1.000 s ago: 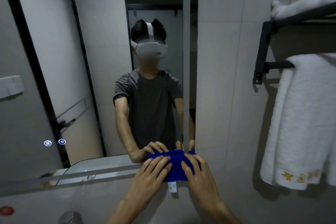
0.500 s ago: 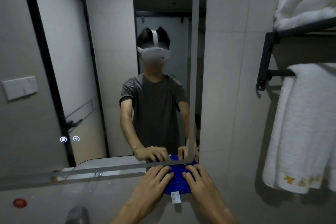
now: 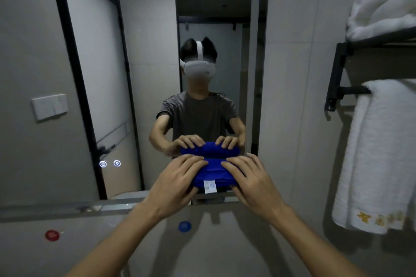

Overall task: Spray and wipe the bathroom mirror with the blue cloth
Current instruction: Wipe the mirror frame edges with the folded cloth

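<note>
The blue cloth (image 3: pixel 212 174), bunched with a white label hanging at its lower edge, is pressed against the bathroom mirror (image 3: pixel 146 74) near the mirror's lower right corner. My left hand (image 3: pixel 175 183) lies flat on the cloth's left half and my right hand (image 3: pixel 252 181) on its right half, fingers spread over it. The glass reflects both hands, the cloth and a person in a grey T-shirt with a white headset. No spray bottle is in view.
A black wall rack (image 3: pixel 337 87) at the right carries white towels (image 3: pixel 380 155), one hanging close to my right arm. Two lit touch icons (image 3: pixel 109 163) glow on the mirror. A red dot (image 3: pixel 52 235) and a blue dot (image 3: pixel 184 226) mark the wall below the mirror.
Both hands have pushed the cloth up from the mirror's bottom edge onto the glass. The view has shifted so more of the wall below the mirror shows.
</note>
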A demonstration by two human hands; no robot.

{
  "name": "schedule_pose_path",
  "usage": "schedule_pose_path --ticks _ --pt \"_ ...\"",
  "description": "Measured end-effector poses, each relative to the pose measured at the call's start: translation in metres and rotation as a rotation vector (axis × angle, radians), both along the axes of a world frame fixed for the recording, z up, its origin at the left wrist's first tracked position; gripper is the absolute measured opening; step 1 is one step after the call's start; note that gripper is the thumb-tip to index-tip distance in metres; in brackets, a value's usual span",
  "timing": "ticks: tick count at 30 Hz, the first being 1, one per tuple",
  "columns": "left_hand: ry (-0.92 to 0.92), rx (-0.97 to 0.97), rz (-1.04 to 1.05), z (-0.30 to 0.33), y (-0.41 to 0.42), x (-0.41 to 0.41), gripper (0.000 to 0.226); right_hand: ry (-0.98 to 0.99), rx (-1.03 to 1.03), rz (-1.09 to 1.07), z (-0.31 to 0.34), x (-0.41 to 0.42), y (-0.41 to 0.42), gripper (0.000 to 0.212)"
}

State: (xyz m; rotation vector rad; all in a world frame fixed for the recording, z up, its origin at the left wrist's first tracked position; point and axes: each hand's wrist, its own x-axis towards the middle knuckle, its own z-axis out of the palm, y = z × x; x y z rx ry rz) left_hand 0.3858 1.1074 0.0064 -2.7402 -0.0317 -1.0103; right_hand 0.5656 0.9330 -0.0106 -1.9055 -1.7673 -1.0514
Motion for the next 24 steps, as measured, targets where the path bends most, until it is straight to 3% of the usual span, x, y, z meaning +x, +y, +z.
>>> schedule_pose_path --ticks 7,15,24 --pt "-0.118 0.093 -0.048 0.124 0.014 -0.015 0.059 -0.162 0.087 0.134 0.133 0.004 0.011 0.053" --pt "-0.271 0.175 0.056 0.304 0.013 -0.022 0.059 -0.335 0.257 -0.017 0.314 -0.009 0.026 0.061" --pt "-0.394 0.329 0.146 0.442 0.033 -0.007 0.041 -0.367 0.367 -0.166 0.454 -0.023 0.041 0.045"
